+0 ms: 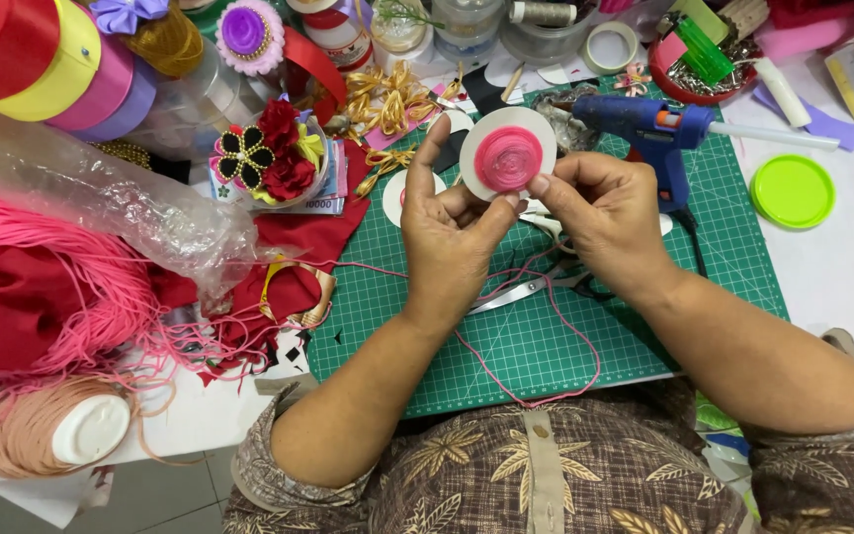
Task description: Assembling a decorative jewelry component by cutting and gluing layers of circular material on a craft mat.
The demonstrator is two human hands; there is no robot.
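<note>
Green cutting mat (546, 336) lay under my work, pink cord (536, 391) looping across it. My left hand (457, 237) and right hand (605, 213) both pinched a white disc (538, 127) wound with pink cord at centre, raised above mat. Beyond: blue glue gun (644, 124), ribbon rolls (51, 59).

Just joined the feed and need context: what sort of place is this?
Probably a home craft table: a green cutting mat, a blue glue gun and ribbon rolls surround both hands, which hold a white disc with a pink cord coil.
</note>
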